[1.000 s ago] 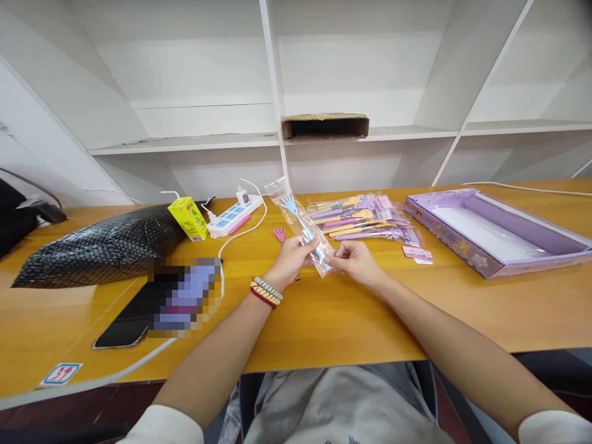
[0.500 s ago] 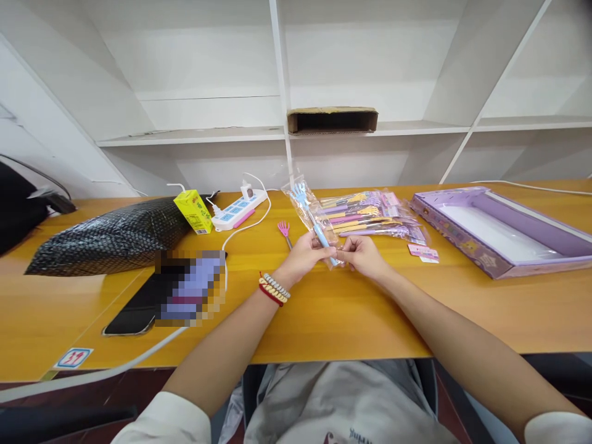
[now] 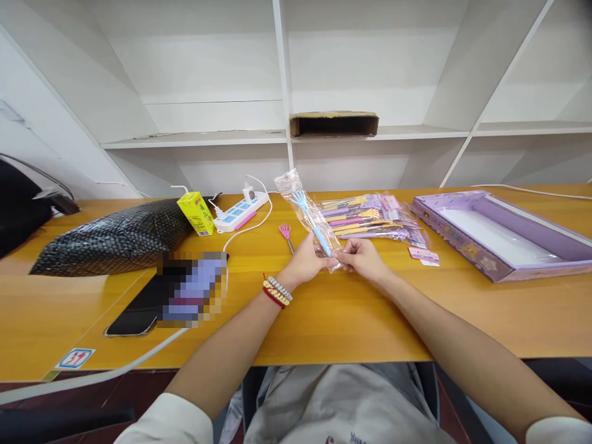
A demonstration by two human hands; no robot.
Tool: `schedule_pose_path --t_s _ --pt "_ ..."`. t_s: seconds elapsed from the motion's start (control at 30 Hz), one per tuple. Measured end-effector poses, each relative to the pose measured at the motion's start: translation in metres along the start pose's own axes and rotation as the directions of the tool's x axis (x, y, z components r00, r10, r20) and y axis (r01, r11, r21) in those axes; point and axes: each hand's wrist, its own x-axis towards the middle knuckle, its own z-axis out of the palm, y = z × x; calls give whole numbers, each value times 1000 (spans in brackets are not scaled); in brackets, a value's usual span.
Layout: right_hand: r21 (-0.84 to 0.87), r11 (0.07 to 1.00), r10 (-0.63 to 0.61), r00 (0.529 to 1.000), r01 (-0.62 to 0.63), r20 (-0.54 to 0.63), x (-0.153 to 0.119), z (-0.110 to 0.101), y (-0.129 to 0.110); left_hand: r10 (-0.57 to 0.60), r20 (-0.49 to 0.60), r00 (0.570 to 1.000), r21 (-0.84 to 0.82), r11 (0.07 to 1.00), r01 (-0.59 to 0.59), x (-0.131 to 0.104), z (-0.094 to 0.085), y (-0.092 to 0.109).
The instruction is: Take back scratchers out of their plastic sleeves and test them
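A blue back scratcher (image 3: 318, 233) with a hand-shaped head lies inside a clear plastic sleeve (image 3: 289, 180), tilted with its head up and to the left. My left hand (image 3: 305, 262) is closed around the lower left side of the sleeve. At the sleeve's bottom end, my right hand (image 3: 361, 258) pinches the plastic, its fingertips close to the left thumb. A pink back scratcher (image 3: 285, 232) rests on the table just left of them, its lower part hidden behind my left hand. Several wrapped back scratchers (image 3: 370, 216) in mixed colours lie piled behind my right hand.
Right of the pile are small pink cards (image 3: 424, 256) and a purple open box (image 3: 494, 271). To the left are a power strip (image 3: 241, 213), a yellow drink carton (image 3: 197, 214), a black bubble-wrap parcel (image 3: 115, 237) and a phone (image 3: 134, 308). A white cable (image 3: 152, 350) crosses the table.
The left thumb has shifted down off the blue handle, and the sleeve's top now leans further left. Both hands stay closed at its lower end. The view has shifted slightly.
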Motion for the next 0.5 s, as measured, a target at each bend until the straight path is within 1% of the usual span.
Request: schedule_pose_path --t_s 0.13,0.23,0.37,0.5 --pt "75 997 25 997 -30 70 0 0 -2 -2 78 997 -20 1000 3 -1 -2 5" --pt "101 993 44 991 -57 127 -1 -2 -3 1 107 994 -19 1000 1 -2 -3 8" --pt "17 999 36 956 -42 290 -2 -4 -4 -4 128 992 6 1000 3 -2 -3 10" --pt "-52 998 -21 940 41 340 -3 -7 -3 -13 161 987 60 998 4 -3 -4 9"
